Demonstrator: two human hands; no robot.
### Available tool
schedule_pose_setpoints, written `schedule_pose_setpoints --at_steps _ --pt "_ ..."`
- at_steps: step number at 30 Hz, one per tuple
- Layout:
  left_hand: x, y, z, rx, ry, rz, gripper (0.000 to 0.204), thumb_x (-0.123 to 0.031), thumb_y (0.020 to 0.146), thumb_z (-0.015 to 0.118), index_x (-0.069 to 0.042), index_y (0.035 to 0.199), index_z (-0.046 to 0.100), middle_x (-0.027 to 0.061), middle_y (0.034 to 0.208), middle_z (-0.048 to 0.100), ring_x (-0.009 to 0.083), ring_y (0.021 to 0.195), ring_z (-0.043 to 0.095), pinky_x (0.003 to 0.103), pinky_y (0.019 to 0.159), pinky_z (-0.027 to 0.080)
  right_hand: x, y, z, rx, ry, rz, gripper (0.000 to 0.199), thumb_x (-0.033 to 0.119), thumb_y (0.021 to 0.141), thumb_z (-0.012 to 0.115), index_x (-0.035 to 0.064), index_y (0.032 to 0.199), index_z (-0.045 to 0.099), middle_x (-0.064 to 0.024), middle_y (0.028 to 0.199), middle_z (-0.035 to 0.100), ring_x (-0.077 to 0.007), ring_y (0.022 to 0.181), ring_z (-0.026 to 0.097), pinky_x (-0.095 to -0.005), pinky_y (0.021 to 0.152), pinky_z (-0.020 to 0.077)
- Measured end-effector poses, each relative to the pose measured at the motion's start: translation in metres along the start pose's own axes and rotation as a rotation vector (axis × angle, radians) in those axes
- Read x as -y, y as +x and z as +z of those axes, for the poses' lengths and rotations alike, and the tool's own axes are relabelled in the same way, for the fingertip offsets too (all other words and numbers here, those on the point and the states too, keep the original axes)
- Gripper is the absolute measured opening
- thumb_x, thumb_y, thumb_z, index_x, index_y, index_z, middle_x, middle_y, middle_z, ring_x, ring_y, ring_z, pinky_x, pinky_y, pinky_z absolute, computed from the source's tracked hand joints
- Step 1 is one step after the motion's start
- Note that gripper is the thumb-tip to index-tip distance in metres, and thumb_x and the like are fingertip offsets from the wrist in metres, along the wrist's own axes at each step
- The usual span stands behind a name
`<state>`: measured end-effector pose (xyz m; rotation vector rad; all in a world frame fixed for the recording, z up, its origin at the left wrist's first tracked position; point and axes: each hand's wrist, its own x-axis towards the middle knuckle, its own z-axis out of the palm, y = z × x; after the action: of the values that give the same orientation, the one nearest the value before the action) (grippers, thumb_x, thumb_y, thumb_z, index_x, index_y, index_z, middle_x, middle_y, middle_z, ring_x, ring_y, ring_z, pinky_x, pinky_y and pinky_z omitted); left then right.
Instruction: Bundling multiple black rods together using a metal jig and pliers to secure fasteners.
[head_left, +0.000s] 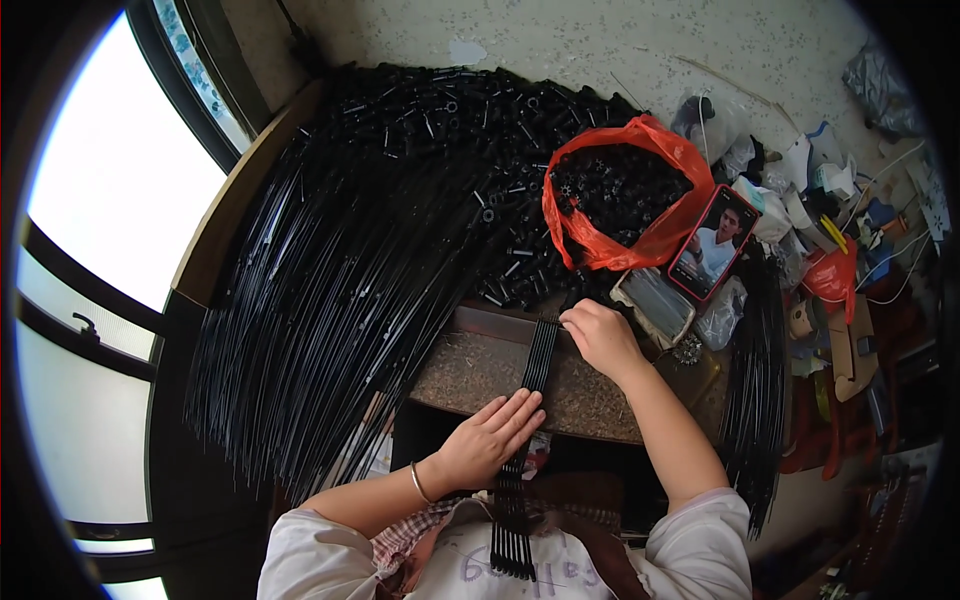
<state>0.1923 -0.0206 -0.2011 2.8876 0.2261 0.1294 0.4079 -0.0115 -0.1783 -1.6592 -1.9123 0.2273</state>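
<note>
A flat row of several thin black rods runs from the worktop over its front edge down to my lap, the rods side by side. My left hand lies flat across the row at the table's edge, fingers stretched out and pressing on it. At the far ends of the rods is my right hand, thumb and fingers pinched together beside the row. What sits in that pinch is too small and too hidden to make out. The near ends of the rods hang over my shirt front.
A large heap of long black rods fills the left, with black tubular parts behind. A red plastic bag holds small black pieces. A phone leans beside a clear box. More rods hang at the right.
</note>
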Motion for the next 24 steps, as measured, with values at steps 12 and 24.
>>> schedule_pose_setpoints --at_steps 12,24 --pt "0.002 -0.012 -0.011 0.002 -0.109 -0.030 0.067 -0.020 0.060 0.048 -0.001 0.119 0.022 0.0138 0.125 0.019 0.0242 0.116 0.018 0.035 0.093 0.016 0.010 -0.021 -0.030 0.028 -0.072 -0.040 0.013 0.001 0.064 0.052 0.0061 0.075 0.056 -0.0064 0.069 0.048 -0.0223 0.058 0.051 -0.0296 0.050 0.0401" --pt "-0.014 -0.019 -0.022 0.016 -0.098 -0.008 0.071 -0.019 0.057 0.050 -0.002 0.119 0.021 0.0131 0.125 0.019 0.0238 0.117 0.017 0.035 0.093 0.015 0.026 -0.026 -0.033 0.038 0.075 0.111 0.008 0.004 0.067 0.050 0.0042 0.073 0.055 -0.0092 0.070 0.050 -0.0271 0.064 0.051 -0.0330 0.055 0.0412"
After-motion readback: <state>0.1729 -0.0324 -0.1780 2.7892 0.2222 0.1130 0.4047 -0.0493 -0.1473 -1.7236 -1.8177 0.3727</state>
